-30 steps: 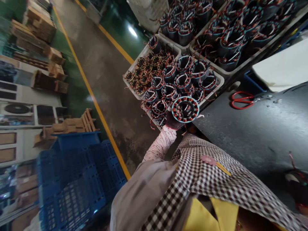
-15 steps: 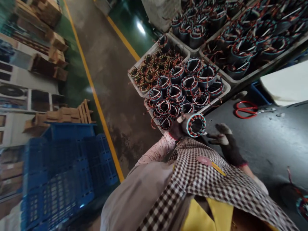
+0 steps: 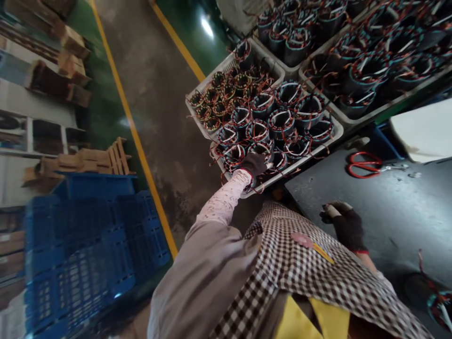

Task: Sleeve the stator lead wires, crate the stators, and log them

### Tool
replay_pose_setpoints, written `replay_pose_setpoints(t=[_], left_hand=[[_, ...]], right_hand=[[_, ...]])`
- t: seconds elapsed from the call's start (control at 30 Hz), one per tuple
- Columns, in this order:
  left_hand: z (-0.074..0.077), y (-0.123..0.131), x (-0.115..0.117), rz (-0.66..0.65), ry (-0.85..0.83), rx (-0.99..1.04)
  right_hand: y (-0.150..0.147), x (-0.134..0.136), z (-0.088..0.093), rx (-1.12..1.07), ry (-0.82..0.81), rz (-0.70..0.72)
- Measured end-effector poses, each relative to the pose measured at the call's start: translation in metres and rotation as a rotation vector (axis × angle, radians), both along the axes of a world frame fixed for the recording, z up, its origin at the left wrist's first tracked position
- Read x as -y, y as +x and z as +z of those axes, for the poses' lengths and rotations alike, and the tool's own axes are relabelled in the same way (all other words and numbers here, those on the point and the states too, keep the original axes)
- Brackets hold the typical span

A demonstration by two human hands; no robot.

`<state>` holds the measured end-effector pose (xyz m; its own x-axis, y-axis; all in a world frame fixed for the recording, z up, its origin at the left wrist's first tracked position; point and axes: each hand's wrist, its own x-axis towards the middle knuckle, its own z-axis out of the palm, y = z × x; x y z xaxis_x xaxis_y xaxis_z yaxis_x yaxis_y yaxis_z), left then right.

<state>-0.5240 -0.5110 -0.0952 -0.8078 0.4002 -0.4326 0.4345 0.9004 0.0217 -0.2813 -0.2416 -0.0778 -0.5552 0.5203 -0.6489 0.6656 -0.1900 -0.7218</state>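
Observation:
My left hand (image 3: 254,165), in a dark glove, reaches into the near crate (image 3: 303,162). Its fingers are closed against the side of a wire-wound motor stator (image 3: 262,148), which stands among several others; part of its wall is hidden by the glove. My right hand (image 3: 343,222), also in a dark glove with pale fingertips, hovers by the edge of the grey table (image 3: 395,212). Its fingers are curled together with nothing visible in them. Red-handled scissors (image 3: 365,165) lie on the table beyond it.
Smaller yellowish wound stators (image 3: 219,108) fill another crate behind. More stator crates (image 3: 353,117) stand at the upper right. Another stator (image 3: 439,306) sits at the table's lower right. Blue plastic pallets (image 3: 95,249) lie left, past the yellow floor line (image 3: 136,141).
My left hand has carried the stator from in front of my apron up and left into the crate. My right hand has drawn back slightly, its fingers curling in.

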Motion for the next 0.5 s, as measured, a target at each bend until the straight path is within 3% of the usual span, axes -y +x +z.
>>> replay_pose_setpoints(t=[0.17, 0.33, 0.5], left_hand=[[-0.02, -0.003, -0.014, 0.015, -0.09, 0.042], [-0.009, 0.002, -0.007, 0.016, -0.13, 0.062], [0.002, 0.031, 0.032, 0.138, -0.129, -0.049]], right_hand=[[0.019, 0.006, -0.014, 0.064, -0.031, 0.028], [0.043, -0.005, -0.023, 0.033, 0.014, -0.022], [0.093, -0.024, -0.037, 0.037, 0.14, -0.262]])
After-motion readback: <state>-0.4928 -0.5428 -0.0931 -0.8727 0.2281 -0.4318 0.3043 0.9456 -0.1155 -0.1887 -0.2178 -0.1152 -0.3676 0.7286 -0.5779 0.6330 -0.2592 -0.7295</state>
